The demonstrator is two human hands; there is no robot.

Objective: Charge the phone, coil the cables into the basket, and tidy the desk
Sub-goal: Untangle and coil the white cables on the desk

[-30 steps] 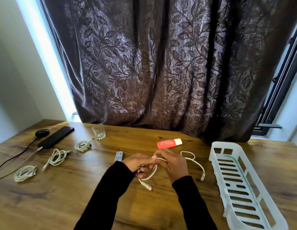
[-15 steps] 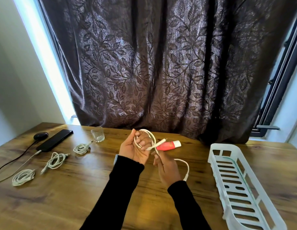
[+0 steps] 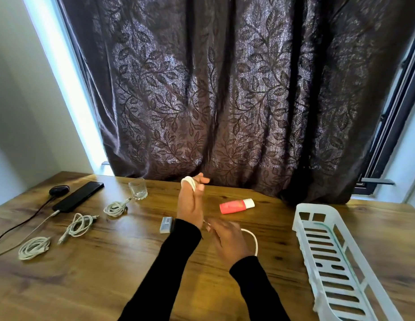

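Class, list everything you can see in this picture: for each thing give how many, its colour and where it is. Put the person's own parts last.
wooden desk: one, brown, fills the foreground
patterned curtain: one, dark brown, behind desk
slotted plastic basket: one, white, desk right, empty
coiled cables: three, white, desk left
held cable: one, white, between both hands
phone: one, black, far left, plugged in
charger plug: one, black, beside phone
glass tumbler: one, clear, back left
tube: one, red, white cap, centre back
small box: one, grey, by left sleeve
left hand: raised, cable looped round fingers
right hand: blurred, guiding cable

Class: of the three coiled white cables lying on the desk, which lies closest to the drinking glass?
The small tight coil, just beside the glass; the other two lie farther left.
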